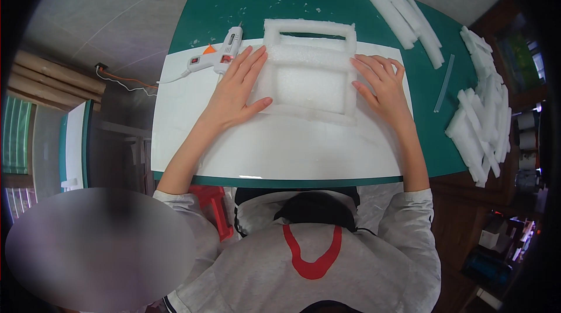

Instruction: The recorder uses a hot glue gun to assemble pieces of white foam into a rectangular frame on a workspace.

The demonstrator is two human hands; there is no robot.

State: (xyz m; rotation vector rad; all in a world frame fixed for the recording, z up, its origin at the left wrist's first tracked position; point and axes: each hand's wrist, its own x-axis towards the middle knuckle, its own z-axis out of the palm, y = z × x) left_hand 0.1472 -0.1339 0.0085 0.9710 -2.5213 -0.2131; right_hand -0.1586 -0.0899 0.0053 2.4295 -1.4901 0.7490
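A white foam frame (310, 56) lies on a white sheet (280, 152) in the middle of the green-topped table. Foam strips form its border, and a crossbar splits it into a narrow far opening and a larger near section. Along the frame's left side rests my left hand (238, 88), fingers stretched forward and thumb spread toward the near section. My right hand (381, 88) is at the right side, its fingertips against the edge by the crossbar and its thumb apart. Neither hand is wrapped around the foam.
A white glue gun (219, 55) with a cord lies left of the frame. Loose foam strips (403, 12) are at the far right, beside a translucent glue stick (444, 83). More foam pieces (482, 129) are piled along the right edge. A red stool (216, 208) stands below the table.
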